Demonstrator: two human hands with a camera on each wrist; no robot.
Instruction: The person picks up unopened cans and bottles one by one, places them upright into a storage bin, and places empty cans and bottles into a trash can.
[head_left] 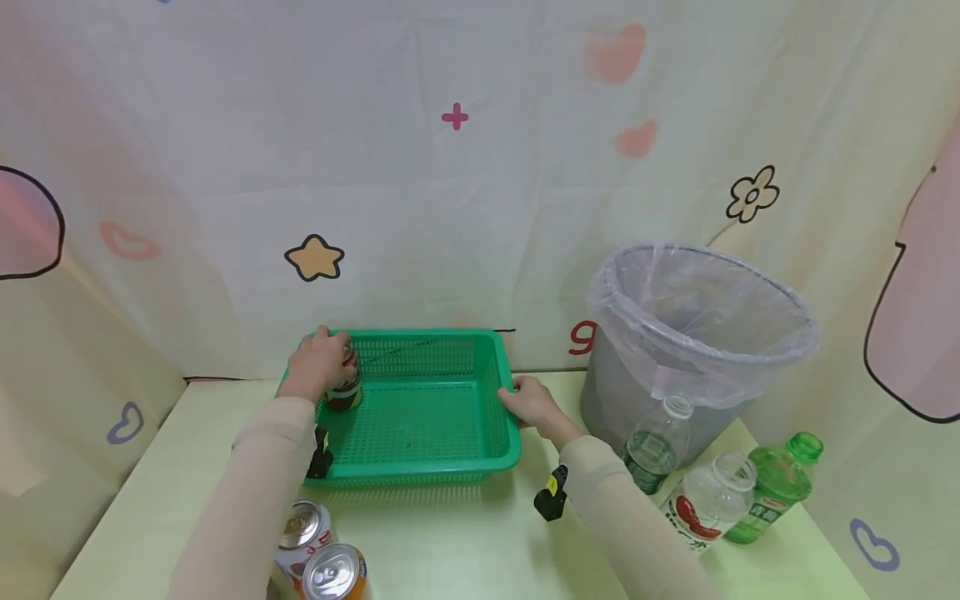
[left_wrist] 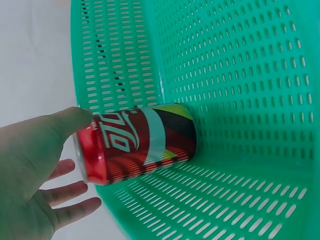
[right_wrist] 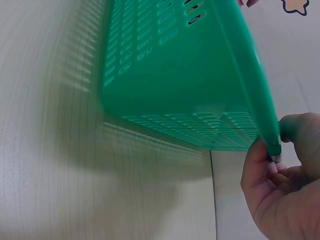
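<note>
A dark red soda can (left_wrist: 142,142) stands upright in the back left corner of a green plastic basket (head_left: 420,417). My left hand (head_left: 318,362) is at the can's top, the thumb over its upper edge. In the left wrist view the other visible fingers (left_wrist: 77,212) extend loosely beside the can's top, not wrapped round it. My right hand (head_left: 532,402) pinches the basket's right rim between thumb and fingers, as the right wrist view (right_wrist: 287,185) shows.
Two drink cans, one white (head_left: 303,533) and one orange (head_left: 335,573), stand in front of the basket. A grey bin (head_left: 611,400) with a clear liner is at the right. Before it stand a clear bottle (head_left: 656,450), a wide-mouthed bottle (head_left: 712,504) and a green bottle (head_left: 780,483).
</note>
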